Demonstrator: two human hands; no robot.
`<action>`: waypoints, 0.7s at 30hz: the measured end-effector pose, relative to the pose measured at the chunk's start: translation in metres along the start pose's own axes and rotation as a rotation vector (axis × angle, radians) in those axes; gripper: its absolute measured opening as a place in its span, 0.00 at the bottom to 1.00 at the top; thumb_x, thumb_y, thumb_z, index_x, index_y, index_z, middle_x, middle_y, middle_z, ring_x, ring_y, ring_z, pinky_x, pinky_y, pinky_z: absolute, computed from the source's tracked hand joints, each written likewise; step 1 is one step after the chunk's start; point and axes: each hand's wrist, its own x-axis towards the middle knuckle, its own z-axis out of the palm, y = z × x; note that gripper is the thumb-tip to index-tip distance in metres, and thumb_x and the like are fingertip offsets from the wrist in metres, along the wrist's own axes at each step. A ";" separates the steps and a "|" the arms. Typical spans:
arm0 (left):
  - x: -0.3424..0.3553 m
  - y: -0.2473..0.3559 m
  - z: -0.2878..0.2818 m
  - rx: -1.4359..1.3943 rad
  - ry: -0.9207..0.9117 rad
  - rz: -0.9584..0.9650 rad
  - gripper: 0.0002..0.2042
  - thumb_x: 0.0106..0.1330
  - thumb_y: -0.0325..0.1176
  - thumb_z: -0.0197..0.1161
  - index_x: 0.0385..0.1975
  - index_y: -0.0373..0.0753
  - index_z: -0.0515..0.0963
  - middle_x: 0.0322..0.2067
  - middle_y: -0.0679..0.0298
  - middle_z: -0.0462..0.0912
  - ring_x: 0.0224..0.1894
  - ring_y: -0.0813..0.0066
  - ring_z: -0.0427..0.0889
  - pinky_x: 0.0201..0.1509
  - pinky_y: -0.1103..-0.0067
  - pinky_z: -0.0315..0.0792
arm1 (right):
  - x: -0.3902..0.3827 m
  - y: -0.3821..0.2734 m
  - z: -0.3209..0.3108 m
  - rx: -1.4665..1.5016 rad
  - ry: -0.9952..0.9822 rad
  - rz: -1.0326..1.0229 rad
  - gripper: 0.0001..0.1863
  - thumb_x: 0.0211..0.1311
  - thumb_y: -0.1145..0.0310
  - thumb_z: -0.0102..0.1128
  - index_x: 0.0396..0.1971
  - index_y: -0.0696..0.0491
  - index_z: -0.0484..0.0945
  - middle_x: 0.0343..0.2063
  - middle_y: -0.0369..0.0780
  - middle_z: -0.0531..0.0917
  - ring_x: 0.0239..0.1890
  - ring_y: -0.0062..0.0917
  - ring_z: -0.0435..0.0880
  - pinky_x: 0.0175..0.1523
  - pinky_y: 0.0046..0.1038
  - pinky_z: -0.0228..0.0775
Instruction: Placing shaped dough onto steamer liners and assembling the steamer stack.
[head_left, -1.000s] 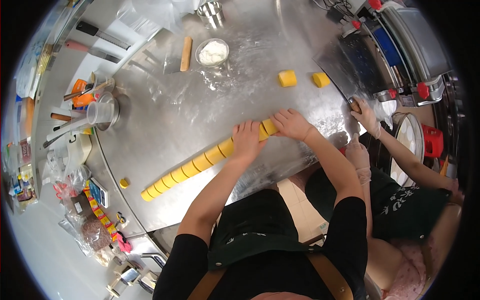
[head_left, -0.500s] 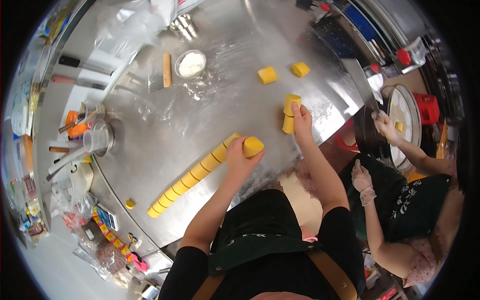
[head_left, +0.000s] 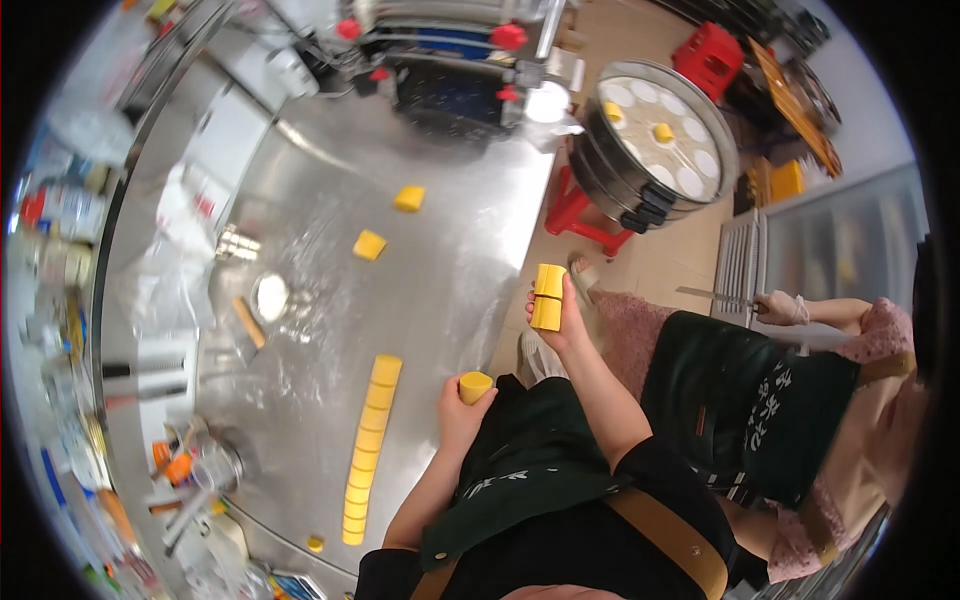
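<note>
My left hand (head_left: 458, 416) is closed around one yellow dough piece (head_left: 477, 387), just off the table's near edge. Two more yellow dough pieces (head_left: 548, 297), end to end, are gripped in my right hand (head_left: 570, 318), out past the table edge toward the steamer. A row of cut yellow dough pieces (head_left: 370, 440) lies on the steel table (head_left: 310, 400) to the left of my left hand. Farther back, two loose dough pieces (head_left: 409, 198) rest apart from each other. A small dough end (head_left: 316, 543) sits beside the row's near end.
At the upper right, a round steamer (head_left: 640, 190) with white paper rounds and two dough pieces inside stands on a red stool (head_left: 590, 230). A co-worker's gloved hand (head_left: 782, 308) holds a knife (head_left: 715, 296). Flour bowl (head_left: 271, 297) and wooden stick (head_left: 249, 322) are on the table.
The view has swung right toward the steamer. My left hand, with its dough piece, has left the row. My right hand has carried two pieces beyond the table edge. The co-worker's knife moved from the steamer.
</note>
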 end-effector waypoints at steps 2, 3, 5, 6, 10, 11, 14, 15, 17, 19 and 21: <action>0.014 0.005 0.021 0.021 -0.117 -0.027 0.21 0.44 0.34 0.68 0.36 0.33 0.68 0.31 0.57 0.76 0.34 0.67 0.76 0.39 0.76 0.69 | -0.001 -0.023 -0.018 0.046 0.021 -0.038 0.32 0.50 0.35 0.41 0.36 0.52 0.70 0.25 0.38 0.73 0.24 0.24 0.73 0.29 0.26 0.68; 0.021 0.017 0.034 0.033 -0.139 -0.014 0.21 0.44 0.34 0.68 0.36 0.33 0.68 0.31 0.57 0.76 0.34 0.67 0.76 0.39 0.76 0.69 | -0.004 -0.037 -0.028 0.056 0.052 -0.074 0.32 0.50 0.35 0.41 0.36 0.52 0.70 0.25 0.37 0.73 0.23 0.24 0.73 0.29 0.26 0.68; 0.039 0.043 0.060 0.099 -0.207 0.110 0.21 0.44 0.35 0.68 0.36 0.33 0.68 0.32 0.56 0.76 0.35 0.66 0.76 0.39 0.76 0.69 | -0.008 -0.061 -0.051 0.102 0.104 -0.141 0.32 0.50 0.36 0.41 0.36 0.52 0.70 0.25 0.37 0.73 0.23 0.24 0.73 0.29 0.26 0.69; 0.049 0.050 0.074 0.109 -0.221 0.127 0.21 0.44 0.35 0.68 0.36 0.33 0.68 0.32 0.56 0.76 0.35 0.66 0.76 0.39 0.76 0.69 | -0.010 -0.073 -0.060 0.117 0.101 -0.159 0.32 0.50 0.36 0.41 0.36 0.52 0.70 0.25 0.37 0.73 0.23 0.24 0.73 0.29 0.26 0.69; 0.113 0.071 0.150 0.155 -0.315 0.260 0.19 0.45 0.31 0.67 0.35 0.33 0.69 0.31 0.57 0.76 0.35 0.70 0.76 0.40 0.78 0.69 | 0.005 -0.125 -0.111 0.209 0.140 -0.231 0.31 0.52 0.37 0.40 0.36 0.52 0.70 0.24 0.37 0.73 0.24 0.25 0.74 0.29 0.27 0.69; 0.122 0.080 0.166 0.174 -0.328 0.276 0.18 0.45 0.31 0.67 0.34 0.33 0.69 0.31 0.57 0.76 0.35 0.70 0.76 0.40 0.78 0.69 | 0.005 -0.135 -0.119 0.211 0.178 -0.234 0.31 0.52 0.37 0.39 0.37 0.51 0.69 0.25 0.37 0.73 0.24 0.25 0.74 0.29 0.27 0.69; 0.160 0.096 0.208 0.206 -0.350 0.342 0.18 0.45 0.31 0.67 0.34 0.33 0.69 0.30 0.57 0.76 0.35 0.69 0.76 0.40 0.78 0.69 | 0.008 -0.169 -0.142 0.180 0.242 -0.265 0.30 0.53 0.37 0.39 0.37 0.51 0.69 0.25 0.38 0.73 0.24 0.25 0.74 0.29 0.27 0.69; 0.175 0.104 0.224 0.192 -0.373 0.350 0.18 0.45 0.32 0.68 0.34 0.33 0.69 0.30 0.58 0.77 0.34 0.70 0.76 0.40 0.78 0.70 | 0.013 -0.178 -0.153 0.138 0.264 -0.300 0.30 0.53 0.38 0.39 0.37 0.52 0.69 0.25 0.38 0.73 0.24 0.25 0.74 0.29 0.26 0.69; 0.202 0.116 0.256 0.169 -0.393 0.357 0.18 0.45 0.32 0.67 0.34 0.33 0.69 0.30 0.58 0.77 0.34 0.71 0.76 0.40 0.78 0.70 | 0.021 -0.199 -0.170 0.170 0.283 -0.323 0.29 0.54 0.38 0.39 0.37 0.52 0.68 0.25 0.39 0.72 0.24 0.25 0.74 0.29 0.26 0.69; 0.223 0.123 0.281 0.147 -0.421 0.349 0.19 0.45 0.33 0.68 0.35 0.33 0.69 0.31 0.59 0.77 0.35 0.73 0.76 0.39 0.79 0.70 | 0.027 -0.221 -0.181 0.194 0.295 -0.346 0.29 0.54 0.39 0.40 0.37 0.53 0.68 0.25 0.39 0.72 0.24 0.25 0.74 0.29 0.26 0.69; 0.246 0.130 0.308 0.160 -0.413 0.358 0.19 0.44 0.34 0.68 0.34 0.33 0.70 0.30 0.58 0.77 0.34 0.70 0.76 0.39 0.78 0.70 | 0.032 -0.240 -0.185 0.182 0.316 -0.411 0.28 0.55 0.41 0.40 0.37 0.54 0.67 0.25 0.40 0.72 0.24 0.26 0.73 0.29 0.27 0.69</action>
